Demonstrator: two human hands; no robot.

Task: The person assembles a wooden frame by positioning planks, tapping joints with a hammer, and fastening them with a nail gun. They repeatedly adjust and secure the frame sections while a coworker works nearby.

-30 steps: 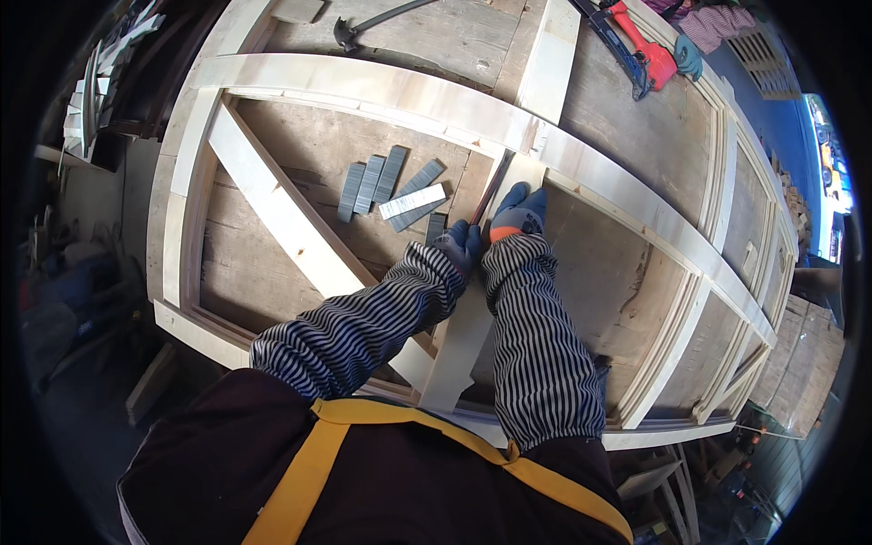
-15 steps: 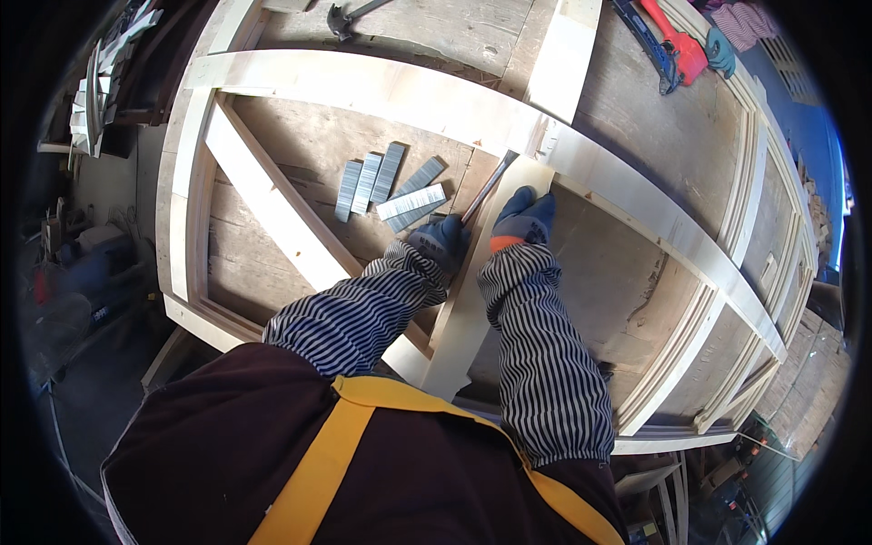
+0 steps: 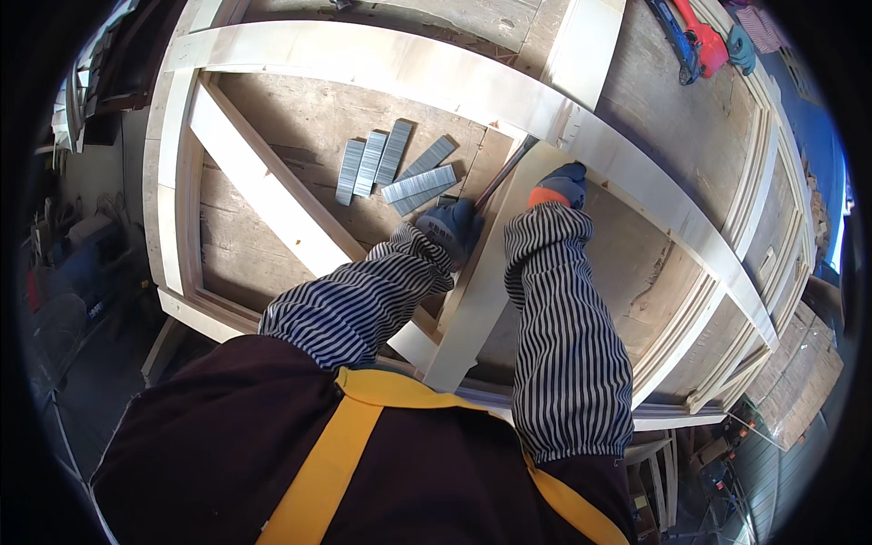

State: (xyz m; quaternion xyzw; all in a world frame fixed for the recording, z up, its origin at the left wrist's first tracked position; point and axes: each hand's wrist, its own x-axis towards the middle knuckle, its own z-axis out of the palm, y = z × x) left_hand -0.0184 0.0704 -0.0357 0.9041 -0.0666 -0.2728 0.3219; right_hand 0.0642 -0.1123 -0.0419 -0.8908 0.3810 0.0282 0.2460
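Projecting forward from the left grip (image 3: 449,227) clasping it, a dark rod (image 3: 505,170) lies beside the pale board (image 3: 481,292).

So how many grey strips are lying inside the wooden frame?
6: a left strip, middle strip and right strip side by side; a slanted strip beside them; nearer the left hand, an upper strip across a lower strip. That hand may hide more.

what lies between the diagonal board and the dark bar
In the head view, several grey ribbed strips lie there, with the left hand at the dark bar.
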